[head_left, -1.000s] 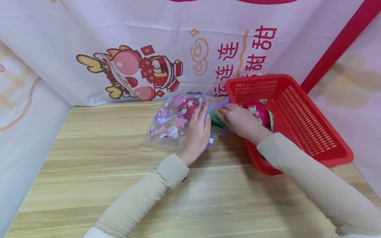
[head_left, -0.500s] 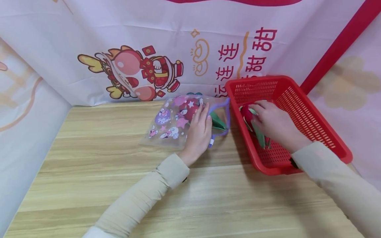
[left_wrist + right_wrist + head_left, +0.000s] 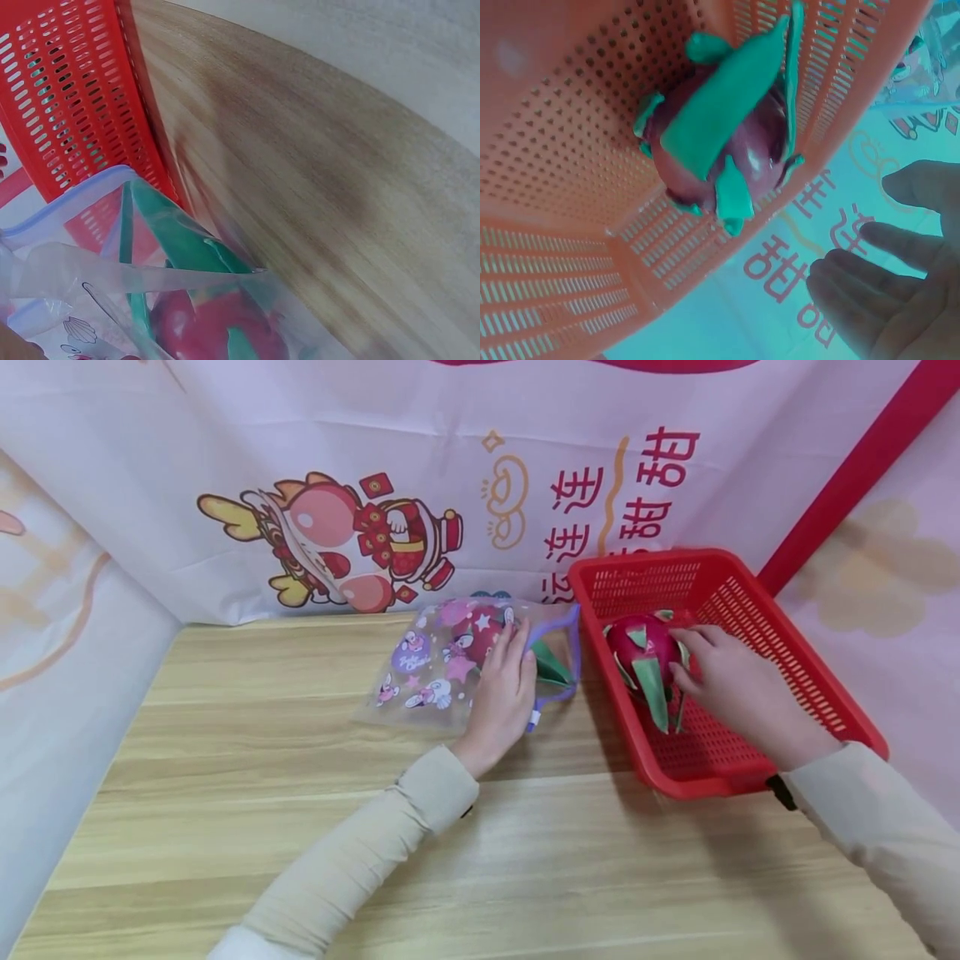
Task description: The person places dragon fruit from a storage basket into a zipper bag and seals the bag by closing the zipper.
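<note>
Left hand (image 3: 501, 697) rests, fingers straight, on unsealed centre bag (image 3: 431, 681) holding one fruit (image 3: 480, 642); second dragon fruit (image 3: 642, 645) unbagged in right-side basket (image 3: 795, 672), right hand (image 3: 738, 689) fingers parted.

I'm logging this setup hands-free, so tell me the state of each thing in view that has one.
Plastic bag: lying on the table, mouth open toward the basket
Bagged fruit: inside the bag, partly hidden
Red basket: upright, holding the dragon fruit
Dragon fruit: in the basket, uncovered
Left hand: resting on the bag
Right hand: relaxed, holding nothing
Backdrop: hanging, creased
</note>
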The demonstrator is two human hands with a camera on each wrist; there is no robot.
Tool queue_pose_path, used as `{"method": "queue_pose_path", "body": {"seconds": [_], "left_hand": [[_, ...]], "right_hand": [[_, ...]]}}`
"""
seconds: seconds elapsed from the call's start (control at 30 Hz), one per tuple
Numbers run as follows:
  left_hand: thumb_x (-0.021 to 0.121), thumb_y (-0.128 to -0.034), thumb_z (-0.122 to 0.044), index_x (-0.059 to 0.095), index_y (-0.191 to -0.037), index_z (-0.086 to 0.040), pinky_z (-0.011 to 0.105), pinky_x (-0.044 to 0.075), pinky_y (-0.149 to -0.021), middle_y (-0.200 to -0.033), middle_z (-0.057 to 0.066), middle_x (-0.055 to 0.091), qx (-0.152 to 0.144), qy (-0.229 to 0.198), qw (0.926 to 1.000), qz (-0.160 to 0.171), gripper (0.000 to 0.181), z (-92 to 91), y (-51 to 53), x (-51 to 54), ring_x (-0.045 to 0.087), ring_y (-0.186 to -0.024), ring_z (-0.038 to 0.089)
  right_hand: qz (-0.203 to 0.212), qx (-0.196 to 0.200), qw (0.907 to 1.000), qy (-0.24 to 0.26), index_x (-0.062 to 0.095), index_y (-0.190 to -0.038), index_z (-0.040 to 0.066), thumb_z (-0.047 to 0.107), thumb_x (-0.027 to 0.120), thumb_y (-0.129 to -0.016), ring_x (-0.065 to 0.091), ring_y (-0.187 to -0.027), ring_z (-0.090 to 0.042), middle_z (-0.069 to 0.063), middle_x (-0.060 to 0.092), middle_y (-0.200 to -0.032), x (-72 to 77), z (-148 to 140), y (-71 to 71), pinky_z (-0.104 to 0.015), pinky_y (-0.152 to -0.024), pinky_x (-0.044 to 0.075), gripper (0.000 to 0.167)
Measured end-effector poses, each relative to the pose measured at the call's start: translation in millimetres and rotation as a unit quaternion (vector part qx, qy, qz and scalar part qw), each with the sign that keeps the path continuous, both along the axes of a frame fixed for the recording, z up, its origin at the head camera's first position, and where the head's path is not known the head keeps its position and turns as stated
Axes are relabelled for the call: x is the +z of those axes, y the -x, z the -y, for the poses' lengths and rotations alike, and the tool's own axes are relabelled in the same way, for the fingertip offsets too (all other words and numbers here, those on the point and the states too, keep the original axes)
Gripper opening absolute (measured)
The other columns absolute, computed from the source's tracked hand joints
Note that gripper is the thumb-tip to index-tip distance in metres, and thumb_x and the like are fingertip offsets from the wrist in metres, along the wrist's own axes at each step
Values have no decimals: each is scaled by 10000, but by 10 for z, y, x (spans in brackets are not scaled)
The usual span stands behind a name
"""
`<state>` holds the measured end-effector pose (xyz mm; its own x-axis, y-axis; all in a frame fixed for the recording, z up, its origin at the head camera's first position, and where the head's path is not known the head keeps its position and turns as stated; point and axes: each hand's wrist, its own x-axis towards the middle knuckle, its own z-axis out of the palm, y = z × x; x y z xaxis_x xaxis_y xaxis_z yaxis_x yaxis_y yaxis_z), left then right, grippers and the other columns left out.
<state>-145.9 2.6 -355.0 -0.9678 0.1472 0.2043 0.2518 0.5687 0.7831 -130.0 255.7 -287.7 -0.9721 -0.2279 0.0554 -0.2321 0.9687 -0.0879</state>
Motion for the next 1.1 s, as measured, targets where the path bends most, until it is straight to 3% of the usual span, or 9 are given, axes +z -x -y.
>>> {"method": "queue_pose_path", "body": {"seconds": [0.17, 0.5, 0.77, 1.1], "left_hand": [[334, -1035, -269, 275, -1517, -178, 532, 226, -1179, -1595, 102, 228, -10, -6, 10000, 17, 494, -2, 1, 1, 236, -1471, 296], [333, -1035, -272, 277, -1516, -173, 535, 218, -1179, -1598, 94, 222, -21, 42, 10000, 56, 494, -4, 3, -10, 220, -1478, 285], [322, -1037, -288, 278, -1516, -173, 535, 216, -1179, -1599, 94, 219, 1, 50, 10000, 39, 494, 3, -5, -9, 216, -1479, 289], [317, -1037, -288, 275, -1517, -174, 534, 203, -1185, -1599, 92, 221, 3, 83, 9999, 61, 495, -3, -12, -2, 197, -1485, 282]], "right_hand": [[329, -135, 9994, 11, 435, -1381, -24, 226, 653, -884, 531, -1123, -450, -297, 509, -1256, -57, -10, -30, -580, -786, 533, 597], [508, -154, 9986, -32, 390, -1401, -38, 258, 636, -902, 591, -1013, -436, -311, 498, -1245, -196, -45, -105, -543, -710, 562, 631], [812, -393, 9958, 127, 241, -1463, -49, 380, 629, -898, 549, -1026, -450, -339, 384, -1314, -350, -8, -74, -541, -660, 567, 808], [1191, -829, 9885, 420, 65, -1517, 13, 434, 718, -807, 481, -1079, -531, -370, 228, -1407, -524, 45, 56, -620, -751, 522, 1052]]}}
